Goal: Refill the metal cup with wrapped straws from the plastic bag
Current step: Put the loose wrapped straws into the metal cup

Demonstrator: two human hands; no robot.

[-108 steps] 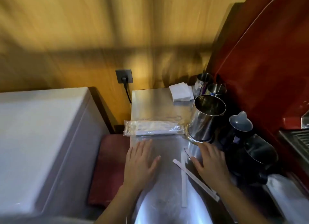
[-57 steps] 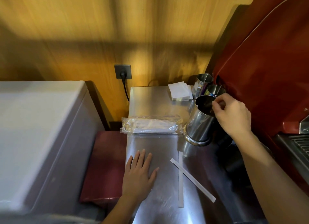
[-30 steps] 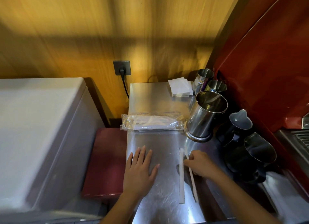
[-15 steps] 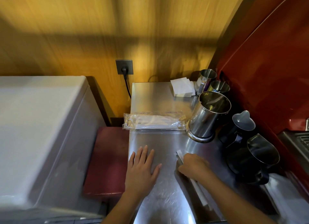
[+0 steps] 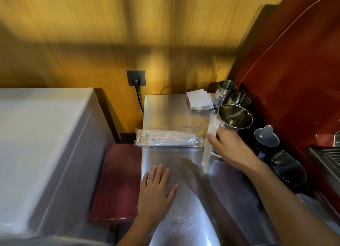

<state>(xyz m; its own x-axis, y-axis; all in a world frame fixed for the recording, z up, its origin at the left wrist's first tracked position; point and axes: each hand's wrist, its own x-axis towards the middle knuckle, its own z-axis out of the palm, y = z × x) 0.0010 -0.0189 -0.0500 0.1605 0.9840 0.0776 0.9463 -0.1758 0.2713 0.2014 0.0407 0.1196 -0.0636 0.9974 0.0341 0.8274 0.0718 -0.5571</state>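
- Straws (image 5: 209, 139): white, paper-wrapped and blurred; how many, cannot be told. Long axis steep, upper ends toward the cup's left rim, lower ends above the counter (image 5: 165, 113).
- Right hand (image 5: 227, 146): raised just in front of the cup, back of the hand upward, fingers closed around the straws at mid-length; forearm runs down to the lower right.
- Left hand (image 5: 156, 188): flat on the counter, palm down, fingers spread and holding nothing.
- Cup (image 5: 234, 119): polished metal cylinder, upright, mouth open, at the counter's right edge.
- Bag (image 5: 169, 139): clear crinkled plastic with more wrapped straws inside, lying flat, long axis left to right, just left of the cup.
- Counter: brushed steel, reflective.
- Napkins (image 5: 199, 99): white square stack at the back.
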